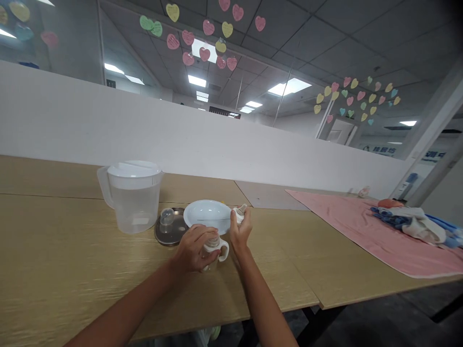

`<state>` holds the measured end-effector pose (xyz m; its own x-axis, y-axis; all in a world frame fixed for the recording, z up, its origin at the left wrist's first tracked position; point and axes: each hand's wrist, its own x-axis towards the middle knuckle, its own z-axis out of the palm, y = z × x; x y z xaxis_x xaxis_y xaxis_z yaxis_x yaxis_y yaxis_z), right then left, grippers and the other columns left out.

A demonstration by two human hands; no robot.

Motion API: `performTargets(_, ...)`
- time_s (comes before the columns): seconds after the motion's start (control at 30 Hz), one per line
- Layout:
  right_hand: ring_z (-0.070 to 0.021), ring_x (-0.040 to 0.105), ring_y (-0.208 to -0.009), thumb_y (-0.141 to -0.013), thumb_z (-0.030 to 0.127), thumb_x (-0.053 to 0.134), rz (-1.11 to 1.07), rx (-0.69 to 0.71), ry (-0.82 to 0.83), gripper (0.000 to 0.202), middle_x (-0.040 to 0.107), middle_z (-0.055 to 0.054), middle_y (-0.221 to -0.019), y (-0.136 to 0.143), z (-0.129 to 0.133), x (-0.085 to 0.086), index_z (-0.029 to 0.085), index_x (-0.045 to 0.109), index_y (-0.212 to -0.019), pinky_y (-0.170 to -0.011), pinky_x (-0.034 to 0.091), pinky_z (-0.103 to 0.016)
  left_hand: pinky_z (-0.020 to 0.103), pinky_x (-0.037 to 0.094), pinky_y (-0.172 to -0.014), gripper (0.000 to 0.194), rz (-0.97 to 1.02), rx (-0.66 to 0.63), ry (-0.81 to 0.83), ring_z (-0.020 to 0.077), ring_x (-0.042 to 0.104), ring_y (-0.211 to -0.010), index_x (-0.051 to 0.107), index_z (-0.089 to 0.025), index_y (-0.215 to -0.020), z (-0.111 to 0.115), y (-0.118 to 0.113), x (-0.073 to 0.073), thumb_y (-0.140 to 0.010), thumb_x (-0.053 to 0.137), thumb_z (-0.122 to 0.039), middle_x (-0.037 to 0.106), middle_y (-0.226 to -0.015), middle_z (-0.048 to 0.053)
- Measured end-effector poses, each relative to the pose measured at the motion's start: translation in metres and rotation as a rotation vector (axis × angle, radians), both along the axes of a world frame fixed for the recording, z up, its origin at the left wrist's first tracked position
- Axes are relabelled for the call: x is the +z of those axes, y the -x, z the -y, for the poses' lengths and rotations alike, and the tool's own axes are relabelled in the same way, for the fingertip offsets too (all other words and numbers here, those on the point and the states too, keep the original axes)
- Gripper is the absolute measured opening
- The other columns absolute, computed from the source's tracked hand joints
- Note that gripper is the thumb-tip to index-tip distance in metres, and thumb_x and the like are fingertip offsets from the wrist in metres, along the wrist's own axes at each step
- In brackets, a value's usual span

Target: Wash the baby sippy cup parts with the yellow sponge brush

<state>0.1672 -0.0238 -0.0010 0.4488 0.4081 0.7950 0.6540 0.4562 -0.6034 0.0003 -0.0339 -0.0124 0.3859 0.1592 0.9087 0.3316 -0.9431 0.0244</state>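
Well, there are two hands at the table [72,270], and each has one thing in its grasp. The left hand [193,248] is curled over one clear bottle [213,243], fingers across its top and thumb along the near side; the right hand [241,231] pinches one teat [239,213] between thumb and fingers, just beyond and to the right of the bottle. Whether the bottle's base touches the table cannot be told.

The bottle is see-through, with a ridged neck and a white band from which one looped white handle [224,250] sticks out to the right. The teat has a white collar and a paler, translucent tip tilted up and to the right.

Around them, counted: one white oval bowl [207,211] right behind the hands, one round metal tray [177,233] beside it, one clear dome cap [167,218] on that tray, and one lidded, translucent jug [135,205] to the left. One pink cloth [343,221] covers the right end, bearing a heap of blue and white fabric [419,224].

No brand can be read on the bottle. Heart-shaped notes [204,54] dot the glass in two main clusters, their handwriting too small to read; blue characters [385,149] at far right are only partly legible.
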Motion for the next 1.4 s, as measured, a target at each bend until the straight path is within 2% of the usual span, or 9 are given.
performTargets(0.1,-0.0164,0.056,-0.067,-0.082,0.041,0.045,0.099,0.123,-0.076,0.026,0.058,-0.003,-0.077,0.001,0.008,-0.003,0.017,0.051,-0.092,-0.062,0.044,-0.027,0.037,0.046,-0.082,0.02,0.046,0.016,-0.033,0.0211,0.062,-0.087,0.058,-0.018,-0.094,-0.005,0.001,-0.002,-0.076,0.059,-0.028,0.067,-0.093,0.009)
performTargets(0.2,-0.0179,0.055,-0.066,-0.082,0.04,0.042,0.267,0.135,-0.169,0.026,0.056,-0.004,-0.073,0.005,0.014,-0.004,0.018,0.052,-0.09,-0.06,0.043,-0.029,0.037,0.046,-0.083,0.018,0.108,0.074,-0.012,0.0223,0.059,-0.094,0.06,-0.019,-0.091,-0.008,0.001,-0.005,-0.075,0.061,-0.027,0.064,-0.101,0.01)
performTargets(0.4,-0.0197,0.053,-0.064,-0.079,0.04,0.04,0.439,0.192,-0.232,0.026,0.052,-0.006,-0.069,0.022,0.017,-0.002,0.018,0.052,-0.085,-0.058,0.042,-0.032,0.036,0.048,-0.08,0.02,0.162,0.096,0.186,0.0218,0.059,-0.086,0.059,-0.019,-0.091,-0.008,-0.001,-0.011,-0.076,0.057,-0.033,0.062,-0.086,0.008)
performTargets(0.53,-0.0205,0.055,-0.067,-0.078,0.037,0.042,0.516,0.298,-0.203,0.029,0.056,-0.007,-0.074,0.029,0.016,-0.003,0.016,0.053,-0.094,-0.06,0.043,-0.033,0.034,0.05,-0.075,0.037,0.256,0.082,0.319,0.0229,0.06,-0.084,0.05,-0.017,-0.1,-0.009,-0.003,-0.018,-0.071,0.06,-0.038,0.061,-0.091,0.009)
performTargets(0.63,-0.021,0.057,-0.072,-0.078,0.035,0.041,0.511,0.353,-0.158,0.03,0.058,-0.009,-0.079,0.03,0.017,-0.002,0.016,0.053,-0.098,-0.063,0.045,-0.033,0.034,0.051,-0.077,0.052,0.288,0.027,0.394,0.023,0.06,-0.084,0.04,-0.017,-0.111,-0.009,-0.005,-0.021,-0.068,0.064,-0.038,0.059,-0.093,0.007)
performTargets(0.83,-0.0195,0.055,-0.069,-0.079,0.034,0.041,0.509,0.43,-0.093,0.024,0.058,-0.007,-0.075,0.032,0.02,0.007,0.016,0.054,-0.09,-0.061,0.044,-0.032,0.035,0.051,-0.079,0.06,0.347,-0.014,0.389,0.0211,0.059,-0.084,0.036,-0.015,-0.118,-0.007,-0.008,-0.015,-0.069,0.061,-0.037,0.051,-0.106,0.012)
performTargets(1.1,-0.0168,0.049,-0.064,-0.082,0.039,0.039,0.577,0.462,0.036,0.027,0.052,-0.004,-0.068,0.028,0.015,0.01,0.017,0.054,-0.076,-0.06,0.039,-0.03,0.034,0.05,-0.08,0.063,0.271,-0.018,0.442,0.0233,0.058,-0.089,0.034,-0.013,-0.121,-0.006,-0.004,-0.01,-0.068,0.06,-0.033,0.055,-0.102,0.011)
performTargets(1.27,-0.0149,0.046,-0.062,-0.087,0.042,0.032,0.463,0.52,0.061,0.038,0.048,-0.002,-0.063,0.026,0.012,0.01,0.017,0.055,-0.071,-0.059,0.036,-0.028,0.033,0.051,-0.077,0.061,0.279,-0.022,0.453,0.0207,0.057,-0.086,0.036,-0.013,-0.12,-0.006,-0.006,-0.01,-0.068,0.062,-0.032,0.054,-0.102,0.01)
performTargets(1.4,-0.0129,0.041,-0.058,-0.087,0.042,0.035,0.374,0.521,0.068,0.038,0.042,0.0,-0.059,0.025,0.011,0.01,0.018,0.05,-0.061,-0.056,0.031,-0.027,0.031,0.051,-0.073,0.057,0.272,-0.002,0.428,0.0185,0.055,-0.082,0.04,-0.017,-0.114,-0.005,-0.007,-0.007,-0.065,0.067,-0.031,0.053,-0.098,0.007)
